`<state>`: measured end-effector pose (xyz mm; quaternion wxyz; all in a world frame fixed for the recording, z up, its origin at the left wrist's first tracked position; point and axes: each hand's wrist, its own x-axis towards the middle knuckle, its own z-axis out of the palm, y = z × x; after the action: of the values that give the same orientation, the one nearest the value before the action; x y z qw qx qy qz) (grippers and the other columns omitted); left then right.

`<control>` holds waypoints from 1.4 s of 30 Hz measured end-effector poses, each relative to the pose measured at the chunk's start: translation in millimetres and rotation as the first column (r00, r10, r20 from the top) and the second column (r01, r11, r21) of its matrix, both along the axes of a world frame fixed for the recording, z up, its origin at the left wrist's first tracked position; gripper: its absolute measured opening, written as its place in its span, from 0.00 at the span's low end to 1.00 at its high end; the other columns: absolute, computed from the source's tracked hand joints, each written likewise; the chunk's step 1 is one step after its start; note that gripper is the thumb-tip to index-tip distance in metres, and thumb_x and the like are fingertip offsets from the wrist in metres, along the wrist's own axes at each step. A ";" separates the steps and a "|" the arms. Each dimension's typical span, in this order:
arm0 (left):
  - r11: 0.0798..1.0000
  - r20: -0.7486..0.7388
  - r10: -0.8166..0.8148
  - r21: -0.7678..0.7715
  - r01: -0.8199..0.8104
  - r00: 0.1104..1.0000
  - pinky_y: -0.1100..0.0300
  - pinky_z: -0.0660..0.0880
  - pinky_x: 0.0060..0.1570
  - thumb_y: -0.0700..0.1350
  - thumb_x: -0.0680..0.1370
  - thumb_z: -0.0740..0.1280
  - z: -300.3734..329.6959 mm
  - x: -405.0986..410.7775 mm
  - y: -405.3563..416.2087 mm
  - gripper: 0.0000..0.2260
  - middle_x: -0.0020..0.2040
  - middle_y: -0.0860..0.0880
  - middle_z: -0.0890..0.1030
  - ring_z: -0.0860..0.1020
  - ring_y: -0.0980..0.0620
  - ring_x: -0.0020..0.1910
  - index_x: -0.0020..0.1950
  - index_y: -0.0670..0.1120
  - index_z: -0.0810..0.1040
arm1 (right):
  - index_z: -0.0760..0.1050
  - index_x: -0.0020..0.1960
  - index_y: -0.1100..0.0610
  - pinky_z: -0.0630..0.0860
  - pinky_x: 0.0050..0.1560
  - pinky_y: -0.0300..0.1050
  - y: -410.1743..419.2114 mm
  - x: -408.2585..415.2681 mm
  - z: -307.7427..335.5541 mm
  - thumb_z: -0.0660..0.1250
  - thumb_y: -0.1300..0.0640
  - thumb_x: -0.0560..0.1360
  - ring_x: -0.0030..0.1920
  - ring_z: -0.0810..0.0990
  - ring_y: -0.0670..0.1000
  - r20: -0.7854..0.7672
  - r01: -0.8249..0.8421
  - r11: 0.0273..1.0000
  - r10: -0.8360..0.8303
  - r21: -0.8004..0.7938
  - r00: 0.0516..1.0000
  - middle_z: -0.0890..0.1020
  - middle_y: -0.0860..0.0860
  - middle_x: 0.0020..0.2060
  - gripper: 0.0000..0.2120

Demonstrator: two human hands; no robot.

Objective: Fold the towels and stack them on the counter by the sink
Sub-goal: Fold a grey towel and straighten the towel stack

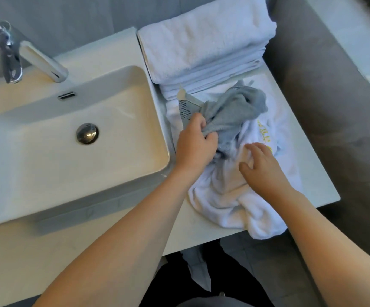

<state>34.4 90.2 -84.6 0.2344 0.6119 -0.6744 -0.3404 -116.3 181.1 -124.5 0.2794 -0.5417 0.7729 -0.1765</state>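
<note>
Lying bunched on a rumpled white towel [230,196] on the table [312,173] right of the sink [135,89], the grey towel [232,111] looks light and limp (best taken by corners). The left hand [194,144] has its grip closed on a grey fold; the right hand [260,167] rests spread on the white one, before the folded stack [201,45].

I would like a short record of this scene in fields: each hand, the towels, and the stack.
left hand: left hand grips the crumpled grey towel
right hand: right hand rests open on the crumpled white towel with yellow lettering
stack: folded white towels at the back of the white counter
sink: white rectangular basin, left of the towels
</note>
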 end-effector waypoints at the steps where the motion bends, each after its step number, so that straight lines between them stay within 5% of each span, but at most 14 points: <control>1: 0.997 -0.131 0.071 0.025 -0.069 0.989 0.59 0.65 0.34 0.42 0.72 0.64 10.2 2.9 3.9 0.07 0.34 0.54 0.68 0.66 0.54 0.32 0.42 0.47 0.66 | 0.61 0.75 0.63 0.58 0.72 0.49 -1.9 0.2 2.5 0.68 0.59 0.75 0.74 0.60 0.57 0.022 0.034 0.998 -0.033 -0.048 0.999 0.64 0.59 0.73 0.32; 5: 0.940 -0.557 0.321 0.288 -0.184 0.766 0.58 0.71 0.42 0.37 0.66 0.60 41.8 26.6 22.4 0.10 0.37 0.53 0.76 0.74 0.55 0.39 0.39 0.52 0.72 | 0.56 0.78 0.57 0.58 0.74 0.50 -18.2 1.9 9.6 0.73 0.45 0.70 0.76 0.58 0.54 0.110 0.059 0.963 -0.031 -0.262 0.993 0.61 0.55 0.75 0.44; 9: 0.875 -0.622 0.400 0.478 -0.078 0.673 0.55 0.75 0.43 0.27 0.71 0.55 56.2 58.2 33.2 0.19 0.40 0.47 0.82 0.79 0.47 0.42 0.45 0.47 0.79 | 0.57 0.77 0.56 0.57 0.71 0.42 -25.6 18.0 17.3 0.69 0.47 0.69 0.73 0.60 0.57 0.056 -0.011 0.946 0.031 -0.325 0.998 0.60 0.60 0.74 0.41; 12: 0.862 -0.587 0.373 0.505 -0.035 0.718 0.54 0.77 0.45 0.27 0.71 0.56 65.2 86.0 37.6 0.19 0.40 0.44 0.83 0.81 0.46 0.42 0.43 0.45 0.82 | 0.74 0.62 0.58 0.67 0.63 0.40 -30.1 37.6 29.1 0.69 0.55 0.67 0.63 0.72 0.58 0.157 -0.148 0.911 0.222 -0.386 0.962 0.73 0.54 0.62 0.23; 15: 0.876 -0.459 0.326 0.476 -0.082 0.826 0.54 0.76 0.42 0.34 0.67 0.59 68.1 121.5 39.5 0.12 0.39 0.44 0.83 0.80 0.47 0.40 0.42 0.41 0.82 | 0.76 0.43 0.60 0.72 0.52 0.44 -25.6 65.3 34.1 0.69 0.57 0.67 0.54 0.77 0.55 0.129 -0.231 0.883 0.306 -0.408 0.943 0.78 0.54 0.55 0.08; 18: 0.875 -0.395 0.314 0.472 -0.103 0.863 0.52 0.70 0.40 0.39 0.63 0.59 70.5 161.5 43.8 0.16 0.39 0.41 0.76 0.74 0.47 0.39 0.44 0.30 0.76 | 0.75 0.40 0.62 0.74 0.45 0.45 -9.0 97.4 36.5 0.66 0.54 0.68 0.47 0.78 0.52 0.121 -0.206 0.894 0.274 -0.397 0.954 0.80 0.50 0.48 0.10; 25: 0.836 -0.400 0.388 0.531 -0.136 0.830 0.54 0.65 0.38 0.41 0.66 0.59 77.7 279.3 62.0 0.07 0.37 0.44 0.70 0.68 0.48 0.39 0.41 0.42 0.71 | 0.69 0.35 0.61 0.70 0.26 0.49 5.4 210.9 71.8 0.62 0.48 0.65 0.30 0.71 0.54 -0.067 -0.309 0.818 0.318 -0.485 0.946 0.72 0.49 0.31 0.15; 30: 0.720 -0.365 0.530 0.670 -0.180 0.765 0.51 0.69 0.47 0.39 0.75 0.58 60.2 410.8 74.6 0.07 0.38 0.43 0.76 0.74 0.45 0.43 0.42 0.43 0.76 | 0.71 0.43 0.56 0.66 0.27 0.42 19.7 332.5 90.6 0.62 0.45 0.66 0.29 0.72 0.51 -0.062 -0.418 0.810 0.432 -0.412 0.900 0.73 0.44 0.30 0.14; 36: 0.655 -0.306 0.631 0.703 -0.278 0.713 0.55 0.71 0.39 0.38 0.78 0.57 48.3 546.2 87.2 0.09 0.37 0.42 0.77 0.76 0.45 0.38 0.47 0.41 0.77 | 0.75 0.52 0.54 0.69 0.36 0.46 21.8 452.5 93.7 0.58 0.50 0.67 0.43 0.77 0.56 -0.039 -0.584 0.788 0.588 -0.195 0.808 0.81 0.49 0.42 0.17; 42: 0.598 -0.321 0.764 0.679 -0.426 0.560 0.52 0.76 0.46 0.38 0.79 0.58 36.7 633.1 100.1 0.11 0.42 0.39 0.81 0.80 0.42 0.43 0.45 0.40 0.80 | 0.77 0.56 0.57 0.71 0.44 0.46 -11.3 543.9 89.0 0.59 0.55 0.69 0.48 0.77 0.56 0.037 -0.658 0.715 0.683 -0.237 0.729 0.79 0.53 0.48 0.18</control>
<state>667.5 190.3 -47.9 0.3562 0.7124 -0.1835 -0.5761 427.6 169.8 -35.5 0.3129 -0.7993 0.4821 -0.1756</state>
